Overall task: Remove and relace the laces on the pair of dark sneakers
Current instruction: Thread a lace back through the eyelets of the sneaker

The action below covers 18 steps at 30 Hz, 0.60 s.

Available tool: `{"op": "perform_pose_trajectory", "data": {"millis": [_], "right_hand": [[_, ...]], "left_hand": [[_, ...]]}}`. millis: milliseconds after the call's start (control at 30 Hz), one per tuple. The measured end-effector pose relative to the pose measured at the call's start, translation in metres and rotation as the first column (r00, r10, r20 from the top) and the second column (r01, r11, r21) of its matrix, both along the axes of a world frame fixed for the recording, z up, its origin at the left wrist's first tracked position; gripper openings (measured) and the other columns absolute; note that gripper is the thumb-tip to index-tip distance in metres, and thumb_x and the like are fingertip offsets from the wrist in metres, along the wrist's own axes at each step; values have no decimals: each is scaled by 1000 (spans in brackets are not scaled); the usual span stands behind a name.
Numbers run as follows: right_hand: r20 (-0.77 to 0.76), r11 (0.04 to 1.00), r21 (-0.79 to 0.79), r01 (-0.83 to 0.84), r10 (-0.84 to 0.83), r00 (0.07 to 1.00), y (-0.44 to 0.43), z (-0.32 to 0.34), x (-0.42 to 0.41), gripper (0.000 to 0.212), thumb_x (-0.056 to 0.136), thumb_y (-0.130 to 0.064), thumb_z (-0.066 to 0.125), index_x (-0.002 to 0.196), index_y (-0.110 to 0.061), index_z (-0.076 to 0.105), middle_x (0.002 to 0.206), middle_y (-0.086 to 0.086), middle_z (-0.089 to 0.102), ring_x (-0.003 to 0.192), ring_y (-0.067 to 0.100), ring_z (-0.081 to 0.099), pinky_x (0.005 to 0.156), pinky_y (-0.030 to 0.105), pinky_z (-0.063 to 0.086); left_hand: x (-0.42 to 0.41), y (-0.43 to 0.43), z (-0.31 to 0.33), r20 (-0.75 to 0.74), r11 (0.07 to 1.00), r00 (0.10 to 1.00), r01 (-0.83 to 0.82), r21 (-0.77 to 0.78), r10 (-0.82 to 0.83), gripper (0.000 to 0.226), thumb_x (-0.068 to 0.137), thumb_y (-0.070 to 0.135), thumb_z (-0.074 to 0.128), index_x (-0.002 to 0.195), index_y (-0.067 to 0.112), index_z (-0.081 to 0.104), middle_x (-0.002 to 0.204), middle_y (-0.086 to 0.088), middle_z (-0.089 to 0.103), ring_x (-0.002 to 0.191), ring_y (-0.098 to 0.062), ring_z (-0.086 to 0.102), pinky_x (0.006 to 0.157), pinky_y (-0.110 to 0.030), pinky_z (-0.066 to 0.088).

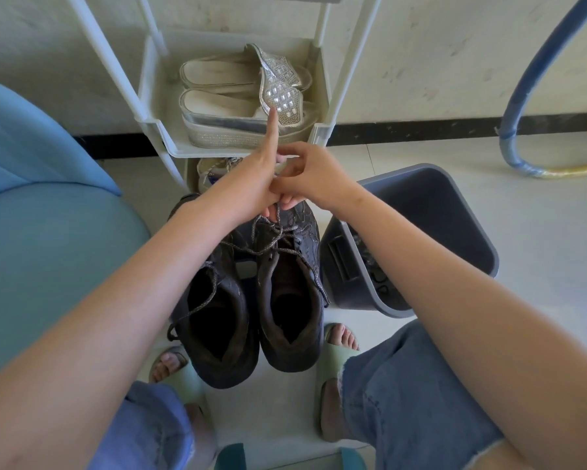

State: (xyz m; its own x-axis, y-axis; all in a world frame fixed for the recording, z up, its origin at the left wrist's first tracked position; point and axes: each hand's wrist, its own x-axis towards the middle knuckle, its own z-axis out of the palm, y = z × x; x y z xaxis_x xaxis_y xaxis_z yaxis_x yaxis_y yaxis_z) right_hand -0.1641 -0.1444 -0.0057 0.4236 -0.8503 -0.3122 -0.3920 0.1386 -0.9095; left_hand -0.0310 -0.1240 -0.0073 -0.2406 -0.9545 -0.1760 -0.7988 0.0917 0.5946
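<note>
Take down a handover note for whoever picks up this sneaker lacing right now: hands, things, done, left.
Left hand: index finger straight, other fingers grip the grey lace.
Right hand: pinches the same lace.
Both work over the right sneaker, beside the left sneaker on the floor.
Done: both sneakers carry laces, loose and untied.
Left: finish this lace, then the other; removing or relacing, I cannot tell.

I can read no text from here. The sneakers point(287, 354), the bin point(437, 212) and the rack point(156, 125) show me no legible label.
</note>
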Motion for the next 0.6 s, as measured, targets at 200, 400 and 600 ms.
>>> {"op": "perform_pose_trajectory", "data": {"millis": [200, 400, 600], "right_hand": [[125, 980, 116, 159, -173, 977, -1, -6, -3, 36, 81, 8, 68, 116, 6, 58, 71, 15, 65, 53, 14, 65, 59, 26, 58], [145, 951, 242, 191, -230, 962, 1, -10, -7, 13, 80, 4, 72, 90, 5, 64, 65, 11, 70, 57, 14, 68, 55, 22, 58], [-246, 953, 289, 93, -20, 969, 6, -8, -17, 38, 90, -33, 64, 98, 5, 63, 76, 12, 66, 53, 13, 60, 49, 17, 52]], "left_hand": [[8, 3, -10, -227, 964, 937, -247, 103, 265, 60, 80, 16, 74, 133, 12, 47, 108, 4, 61, 72, -1, 66, 55, -8, 47], [15, 13, -14, -338, 934, 871, -325, 149, 357, 19, 75, 17, 79, 90, 10, 71, 78, -4, 72, 59, 2, 62, 58, -8, 50], [15, 17, -20, -216, 952, 929, -281, 123, 302, 9, 81, 21, 73, 86, 14, 72, 72, 2, 67, 60, 1, 56, 63, -14, 44]]}}
